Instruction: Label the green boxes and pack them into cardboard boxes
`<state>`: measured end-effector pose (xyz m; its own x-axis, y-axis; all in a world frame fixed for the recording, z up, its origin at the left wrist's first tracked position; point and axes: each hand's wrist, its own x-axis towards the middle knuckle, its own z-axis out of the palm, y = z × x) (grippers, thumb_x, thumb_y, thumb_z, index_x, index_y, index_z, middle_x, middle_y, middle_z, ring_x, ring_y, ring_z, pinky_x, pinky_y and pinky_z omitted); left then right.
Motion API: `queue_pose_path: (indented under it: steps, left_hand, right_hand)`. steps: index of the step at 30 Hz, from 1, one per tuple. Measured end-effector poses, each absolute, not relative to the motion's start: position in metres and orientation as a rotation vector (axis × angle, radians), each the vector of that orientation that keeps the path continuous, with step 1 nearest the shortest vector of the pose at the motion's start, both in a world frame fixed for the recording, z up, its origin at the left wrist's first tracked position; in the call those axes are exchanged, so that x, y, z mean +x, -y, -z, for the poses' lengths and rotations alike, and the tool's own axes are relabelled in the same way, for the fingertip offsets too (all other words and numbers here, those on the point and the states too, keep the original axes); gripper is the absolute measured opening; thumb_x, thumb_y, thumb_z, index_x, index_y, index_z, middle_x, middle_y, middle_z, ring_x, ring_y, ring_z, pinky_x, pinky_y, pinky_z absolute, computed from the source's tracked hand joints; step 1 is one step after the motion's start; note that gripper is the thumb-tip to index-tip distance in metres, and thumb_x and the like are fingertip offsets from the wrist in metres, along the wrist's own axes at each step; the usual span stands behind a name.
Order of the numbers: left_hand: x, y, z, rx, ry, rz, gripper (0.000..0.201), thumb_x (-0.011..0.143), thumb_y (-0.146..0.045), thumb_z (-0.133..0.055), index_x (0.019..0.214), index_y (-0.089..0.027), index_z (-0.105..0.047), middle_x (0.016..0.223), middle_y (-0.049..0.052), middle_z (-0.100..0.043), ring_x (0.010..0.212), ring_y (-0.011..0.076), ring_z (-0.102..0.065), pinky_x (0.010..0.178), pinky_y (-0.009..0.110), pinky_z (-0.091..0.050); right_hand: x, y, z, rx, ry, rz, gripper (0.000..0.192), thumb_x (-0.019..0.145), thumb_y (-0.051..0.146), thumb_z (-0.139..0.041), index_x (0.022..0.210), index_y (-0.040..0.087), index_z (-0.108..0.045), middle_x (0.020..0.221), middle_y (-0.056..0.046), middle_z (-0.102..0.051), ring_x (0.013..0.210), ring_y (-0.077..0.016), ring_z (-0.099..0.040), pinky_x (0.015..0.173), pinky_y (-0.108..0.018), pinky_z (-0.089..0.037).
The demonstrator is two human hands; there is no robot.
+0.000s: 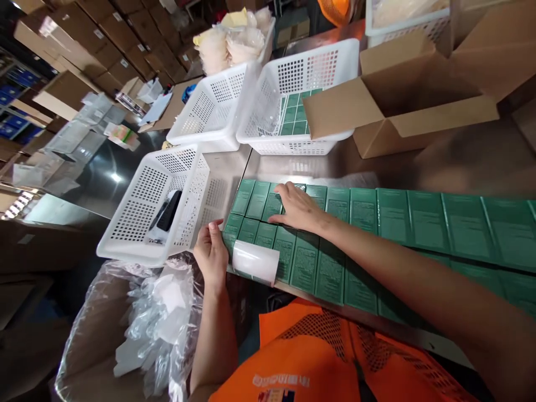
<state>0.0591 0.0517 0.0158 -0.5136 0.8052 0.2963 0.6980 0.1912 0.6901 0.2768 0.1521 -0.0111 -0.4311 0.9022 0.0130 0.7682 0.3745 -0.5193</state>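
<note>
The left hand [211,254] is at the end of the glossy green boxes [363,211], its grip impossible to tell; the right hand [299,207], thumb and fingers parted, spans boxes beneath it; a curled white sheet [256,262] lies just right of the left hand

Two hands, one left hand [210,251] and one right hand [298,207]; well over a dozen green boxes [363,212] in two rows, exact total hidden by the arms; five white baskets [134,195]; one open carton [444,114] on the desk [335,170]; one curled white sheet [255,262]; one plastic-lined bin [96,324].
</note>
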Motion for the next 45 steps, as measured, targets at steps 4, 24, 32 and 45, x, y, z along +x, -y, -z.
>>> queue_pose_path:
  steps: [4, 24, 32, 45]
  left_hand:
    - [0.076, -0.05, -0.019, 1.548, -2.298, -1.397, 0.048, 0.102, -0.047, -0.036, 0.102, -0.017, -0.073, 0.077, 0.004, -0.067, 0.066, 0.0149, -0.058, 0.063, 0.026, -0.04]
    - [0.043, -0.033, -0.017, 1.461, -1.628, -1.1, 0.033, 0.075, -0.049, -0.079, 0.086, -0.018, -0.076, 0.074, 0.002, -0.072, 0.066, 0.0167, -0.063, 0.06, 0.026, -0.047]
    - [0.007, -0.038, -0.017, 1.302, -1.417, -0.925, 0.022, 0.082, -0.039, -0.073, 0.092, -0.019, -0.074, 0.084, 0.003, -0.068, 0.079, 0.0181, -0.063, 0.073, 0.028, -0.048]
    - [0.015, -0.084, -0.012, 1.095, -1.766, -1.076, 0.034, 0.081, -0.041, -0.048, 0.058, -0.02, -0.061, 0.05, -0.001, -0.045, 0.05, 0.0147, -0.043, 0.049, 0.028, -0.033]
  right_hand:
    - [0.282, -0.141, 0.0, -1.299, 2.189, -0.949, 0.061, 0.07, 0.038, -0.086, 0.12, 0.017, -0.057, 0.122, -0.016, -0.059, 0.106, -0.0296, -0.061, 0.086, -0.042, -0.053]
    - [0.255, -0.143, -0.037, -1.169, 1.397, -1.112, 0.01, 0.072, 0.029, -0.079, 0.074, 0.021, -0.073, 0.076, -0.003, -0.074, 0.073, -0.0187, -0.067, 0.074, -0.035, -0.054]
    - [0.267, -0.171, -0.029, -1.084, 1.273, -1.121, 0.029, 0.069, 0.047, -0.082, 0.079, 0.021, -0.073, 0.082, -0.004, -0.075, 0.082, -0.0228, -0.07, 0.084, -0.042, -0.054]
    - [0.252, -0.186, -0.022, -1.095, 1.584, -1.239, 0.016, 0.073, 0.037, -0.075, 0.075, 0.021, -0.071, 0.073, -0.002, -0.072, 0.071, -0.0179, -0.065, 0.066, -0.032, -0.05]
